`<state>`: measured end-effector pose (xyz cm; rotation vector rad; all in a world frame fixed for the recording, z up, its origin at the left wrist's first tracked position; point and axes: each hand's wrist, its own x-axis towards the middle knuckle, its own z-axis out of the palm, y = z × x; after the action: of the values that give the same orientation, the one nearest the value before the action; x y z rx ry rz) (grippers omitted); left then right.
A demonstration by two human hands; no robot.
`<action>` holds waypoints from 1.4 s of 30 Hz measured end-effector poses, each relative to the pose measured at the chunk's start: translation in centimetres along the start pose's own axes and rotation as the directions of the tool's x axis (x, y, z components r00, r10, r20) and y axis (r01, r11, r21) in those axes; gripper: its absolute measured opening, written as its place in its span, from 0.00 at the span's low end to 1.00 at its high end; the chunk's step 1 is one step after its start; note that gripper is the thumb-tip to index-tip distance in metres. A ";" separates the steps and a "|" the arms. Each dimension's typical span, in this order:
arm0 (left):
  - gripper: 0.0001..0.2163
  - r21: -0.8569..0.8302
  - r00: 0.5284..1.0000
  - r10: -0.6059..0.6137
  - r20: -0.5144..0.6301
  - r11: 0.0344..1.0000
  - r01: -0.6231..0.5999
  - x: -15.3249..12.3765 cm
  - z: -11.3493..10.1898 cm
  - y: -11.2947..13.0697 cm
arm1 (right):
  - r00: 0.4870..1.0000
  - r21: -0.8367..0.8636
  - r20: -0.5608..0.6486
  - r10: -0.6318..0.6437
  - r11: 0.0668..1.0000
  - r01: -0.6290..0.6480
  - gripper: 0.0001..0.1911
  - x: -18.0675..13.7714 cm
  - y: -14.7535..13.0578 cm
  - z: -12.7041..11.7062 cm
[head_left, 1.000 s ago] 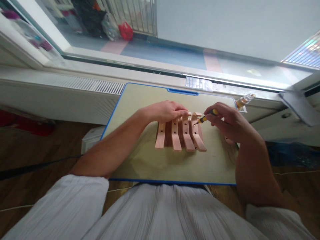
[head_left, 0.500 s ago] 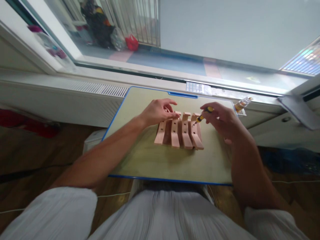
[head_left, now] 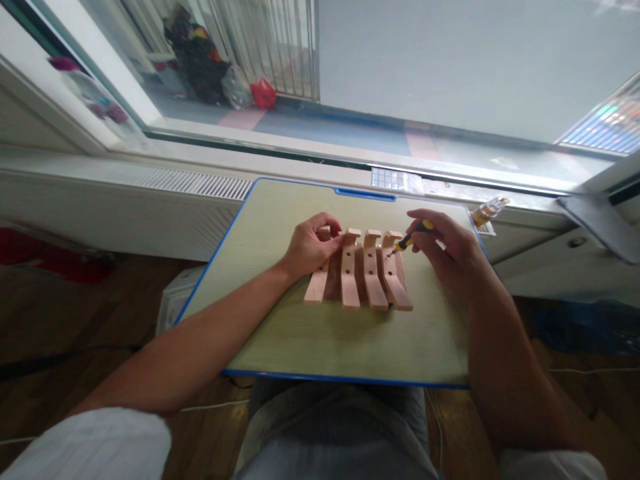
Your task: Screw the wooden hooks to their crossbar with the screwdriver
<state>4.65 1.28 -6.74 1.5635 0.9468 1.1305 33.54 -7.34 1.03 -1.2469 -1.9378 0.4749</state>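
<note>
A wooden hook rack (head_left: 351,287) lies on the board in front of me, its several curved light slats fixed across a darker backing. Each slat shows dark screw holes. My left hand (head_left: 314,245) is closed around the upper part of the leftmost slat, hiding some of it. In my right hand (head_left: 445,248) is a black-and-yellow screwdriver (head_left: 411,239), held by its handle at a slant. Its tip is at the upper hole of the rightmost slat, where a small shiny screw head seems to sit.
The rack rests on a pale tabletop (head_left: 300,340) with a blue rim. Behind it, a clear compartment box (head_left: 390,179) stands on the windowsill. A transparent bottle with orange contents (head_left: 487,212) is at the right. A radiator (head_left: 110,213) runs along the left.
My left hand has shifted slightly left and its fingers have curled round the leftmost slat. The screwdriver stays at the rightmost slat, while the right hand's fingers have changed position on its handle.
</note>
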 end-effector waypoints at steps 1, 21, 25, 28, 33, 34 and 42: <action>0.21 0.012 1.000 0.001 -0.010 1.000 -0.001 -0.1 0.0 -0.1 | 1.000 -0.002 0.007 -0.005 1.000 0.005 0.20 -0.1 -0.1 -0.1; 0.24 0.033 0.999 -0.017 -0.044 0.999 0.019 0.2 0.0 -1.8 | 0.999 -0.043 -0.003 -0.054 0.998 0.054 0.19 -0.7 0.0 -0.2; 0.24 0.016 0.998 -0.042 -0.036 0.999 0.042 0.1 0.0 -1.4 | 1.000 0.016 0.000 -0.014 1.000 0.014 0.20 -0.7 0.5 -0.1; 0.23 0.002 0.997 -0.067 -0.035 0.998 0.067 0.1 0.1 -1.1 | 1.000 0.035 0.014 -0.018 0.999 0.018 0.20 -0.6 0.7 -0.2; 0.24 -0.025 0.997 -0.071 -0.024 0.997 0.071 0.2 0.0 -1.0 | 1.000 0.012 -0.011 -0.024 1.000 0.025 0.21 -0.7 0.7 -0.2; 0.23 -0.030 0.997 -0.079 -0.021 0.996 0.078 0.2 0.0 -1.0 | 1.000 0.011 -0.011 -0.017 1.000 0.017 0.21 -0.7 0.7 -0.2; 0.20 0.035 0.998 -0.061 -0.021 0.997 0.062 0.2 -0.4 -1.7 | 0.998 0.155 -0.044 0.040 0.987 -0.032 0.19 -0.3 0.6 0.0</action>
<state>4.19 1.98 -8.31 1.5438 1.0266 1.0929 33.93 -7.38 0.52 -1.1846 -1.8062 0.5978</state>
